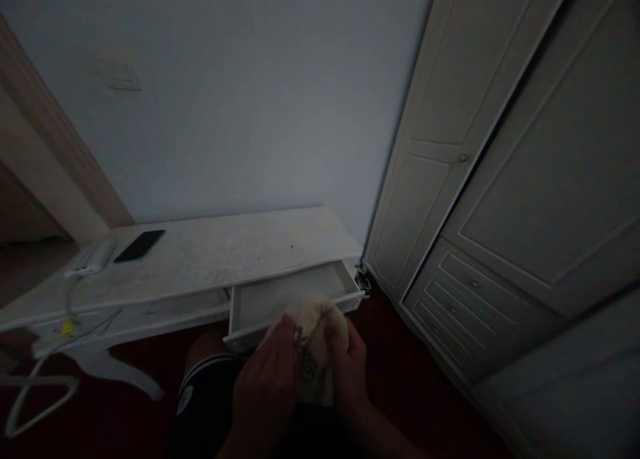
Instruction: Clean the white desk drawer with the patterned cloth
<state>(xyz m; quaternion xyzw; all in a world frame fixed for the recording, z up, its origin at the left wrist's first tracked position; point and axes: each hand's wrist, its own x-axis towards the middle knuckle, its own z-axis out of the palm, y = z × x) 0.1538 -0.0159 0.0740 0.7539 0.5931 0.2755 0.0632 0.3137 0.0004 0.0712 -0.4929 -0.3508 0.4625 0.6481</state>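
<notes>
A cream cloth with a dark pattern [316,339] is bunched between my two hands, just in front of a pulled-out white drawer [290,292]. My left hand [273,369] presses on the cloth's left side with its fingers together. On the other side my right hand [347,359] grips the cloth, thumb on the near face and fingers behind it. The cloth covers part of the drawer's front. The visible part of the drawer's inside is bare.
On the white table [215,259] lie a dark phone [140,245] and a white power strip [91,258], whose cable hangs at the left. A white wardrobe [425,172] stands close on the right. My knee is under the table.
</notes>
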